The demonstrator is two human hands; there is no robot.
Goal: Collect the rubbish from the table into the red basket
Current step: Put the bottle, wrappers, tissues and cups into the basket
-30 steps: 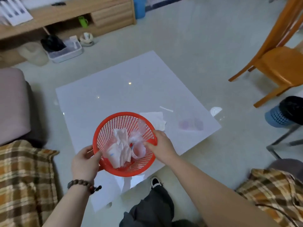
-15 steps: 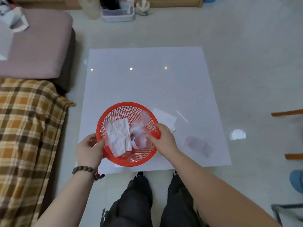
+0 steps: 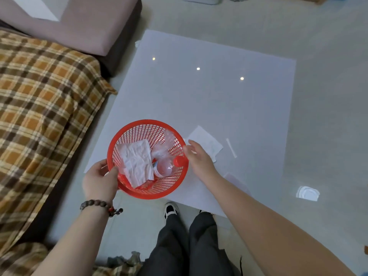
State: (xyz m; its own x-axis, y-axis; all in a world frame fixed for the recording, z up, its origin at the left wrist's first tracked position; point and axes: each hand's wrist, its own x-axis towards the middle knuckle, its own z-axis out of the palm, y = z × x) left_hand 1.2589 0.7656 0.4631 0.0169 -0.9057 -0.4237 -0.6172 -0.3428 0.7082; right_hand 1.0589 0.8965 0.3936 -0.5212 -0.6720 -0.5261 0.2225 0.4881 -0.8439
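My left hand grips the near-left rim of the red basket, held over the near edge of the white table. Inside the basket lie a crumpled white tissue, a clear plastic bag and a plastic bottle with a red cap. My right hand is off the basket's right rim, fingers apart and holding nothing. Just beyond that hand a flat white tissue lies on the table, with a thin white strip to its right.
A sofa with a brown plaid blanket and a mauve cushion borders the table's left side. A faint transparent wrapper lies near the table's front right. My legs and a shoe are below the table's near edge. A white lid-like patch shows on the floor at right.
My right hand has let go of the basket's right rim and opened beside it. The view has swung left and down; the left hand keeps its grip.
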